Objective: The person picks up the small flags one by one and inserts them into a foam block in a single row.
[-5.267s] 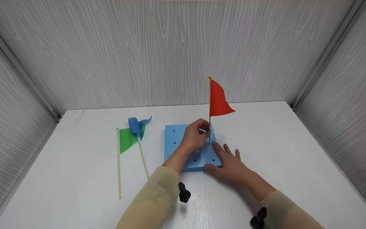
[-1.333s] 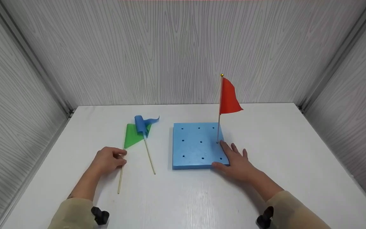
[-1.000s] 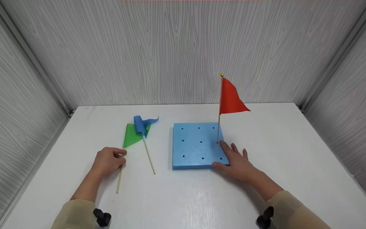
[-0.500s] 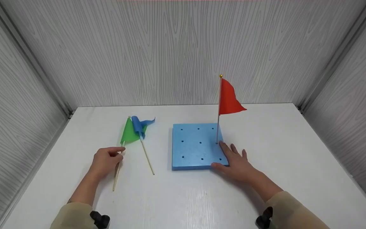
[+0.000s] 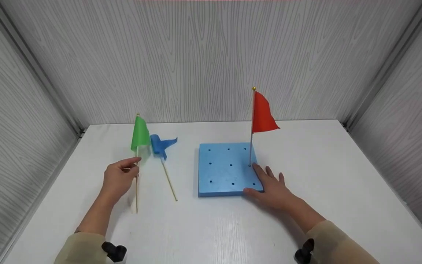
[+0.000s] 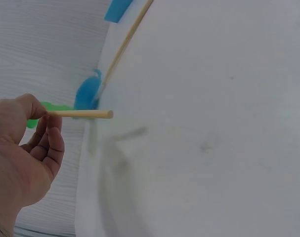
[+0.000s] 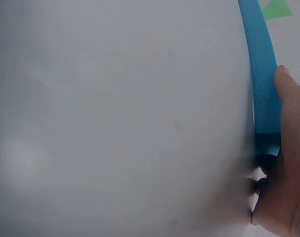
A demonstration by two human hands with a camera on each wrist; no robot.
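Observation:
My left hand [image 5: 117, 178] pinches the wooden stick of a green flag [image 5: 139, 132] and holds it nearly upright above the table; the left wrist view shows the stick [image 6: 80, 114] between thumb and fingers [image 6: 50, 140]. A blue flag [image 5: 160, 145] lies flat on the table just right of it. A blue foam board [image 5: 225, 168] with several holes lies at the centre, and a red flag [image 5: 262, 113] stands in a hole near its right edge. My right hand [image 5: 271, 187] rests flat on the board's near right corner, fingers straight.
The white table [image 5: 343, 176] is walled in by grey wood-grain panels [image 5: 196, 58] at the back and both sides. The right wrist view shows the board's edge [image 7: 261, 84] and bare table beside it.
My left hand has lifted the green flag off the table and tipped it from lying flat to nearly upright. The right hand, the board and the red flag have stayed put.

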